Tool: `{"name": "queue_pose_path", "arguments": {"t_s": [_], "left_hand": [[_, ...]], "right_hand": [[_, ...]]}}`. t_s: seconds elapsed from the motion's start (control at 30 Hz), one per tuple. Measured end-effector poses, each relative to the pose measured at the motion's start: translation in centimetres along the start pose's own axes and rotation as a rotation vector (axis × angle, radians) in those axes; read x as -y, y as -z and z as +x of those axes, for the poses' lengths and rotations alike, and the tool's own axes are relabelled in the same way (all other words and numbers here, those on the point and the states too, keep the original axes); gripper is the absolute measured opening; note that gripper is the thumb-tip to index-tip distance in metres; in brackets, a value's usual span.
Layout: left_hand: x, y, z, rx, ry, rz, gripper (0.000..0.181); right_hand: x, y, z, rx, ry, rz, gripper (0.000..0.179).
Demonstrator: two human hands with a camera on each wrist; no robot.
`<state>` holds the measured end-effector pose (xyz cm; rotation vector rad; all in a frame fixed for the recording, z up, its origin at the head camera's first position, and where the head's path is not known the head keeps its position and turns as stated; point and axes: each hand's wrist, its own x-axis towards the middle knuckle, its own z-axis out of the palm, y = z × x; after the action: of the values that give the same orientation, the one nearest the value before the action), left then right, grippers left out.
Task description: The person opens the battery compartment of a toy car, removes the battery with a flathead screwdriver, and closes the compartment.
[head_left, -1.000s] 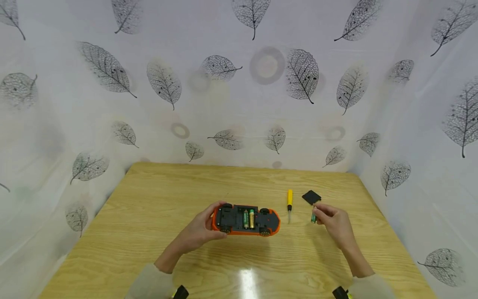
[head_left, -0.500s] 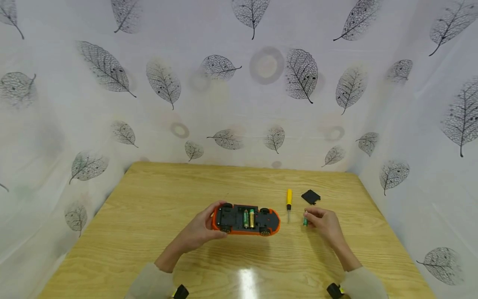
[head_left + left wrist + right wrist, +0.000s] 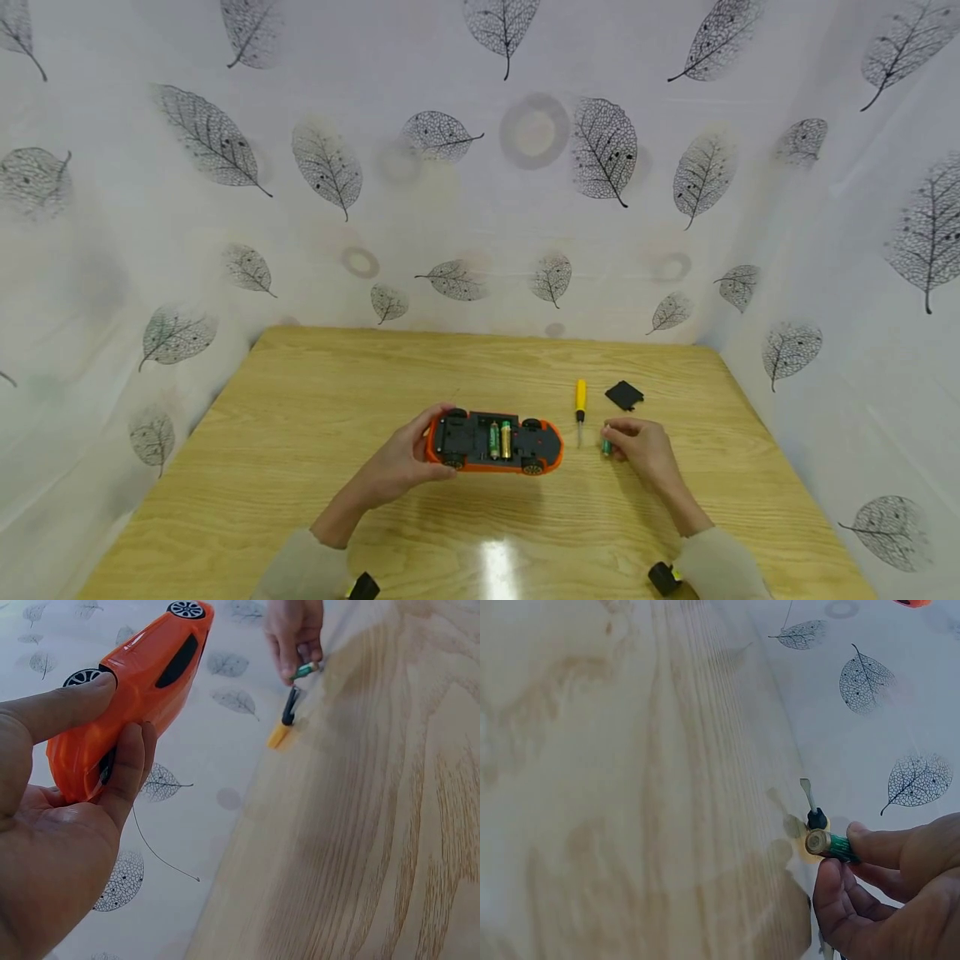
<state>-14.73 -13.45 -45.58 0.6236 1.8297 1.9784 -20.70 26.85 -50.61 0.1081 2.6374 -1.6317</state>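
My left hand [image 3: 402, 461] grips the rear end of an orange toy car [image 3: 131, 694], held with its black underside toward the head camera. In its uncovered battery compartment lie two batteries, a green one [image 3: 494, 440] and a gold-and-green one [image 3: 506, 439], side by side. To the right, my right hand [image 3: 647, 450] pinches a green battery [image 3: 832, 845] between thumb and fingers, its flat end showing in the right wrist view. Left of that hand lies a yellow-handled screwdriver [image 3: 581, 400], and just beyond it a black battery cover [image 3: 625, 395].
A wooden table [image 3: 337, 375] carries everything. White cloth printed with dark leaves [image 3: 453, 279] hangs behind it and along both sides. A thin dark wire [image 3: 161, 853] trails below the car in the left wrist view.
My right hand has moved left and a little toward me with the green battery, away from the battery cover and closer to the screwdriver. The left hand and the car have stayed put.
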Motion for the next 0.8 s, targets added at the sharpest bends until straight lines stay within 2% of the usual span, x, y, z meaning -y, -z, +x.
{"name": "queue_pose_path", "arguments": {"t_s": [0.53, 0.8], "left_hand": [[0.18, 0.08, 0.11, 0.006, -0.006, 0.008, 0.088], [0.06, -0.05, 0.08, 0.0, 0.003, 0.002, 0.089]], "right_hand": [[-0.67, -0.69, 0.58, -0.016, -0.002, -0.054, 0.024], [-0.67, -0.75, 0.65, -0.029, 0.0, -0.121, 0.022]]}}
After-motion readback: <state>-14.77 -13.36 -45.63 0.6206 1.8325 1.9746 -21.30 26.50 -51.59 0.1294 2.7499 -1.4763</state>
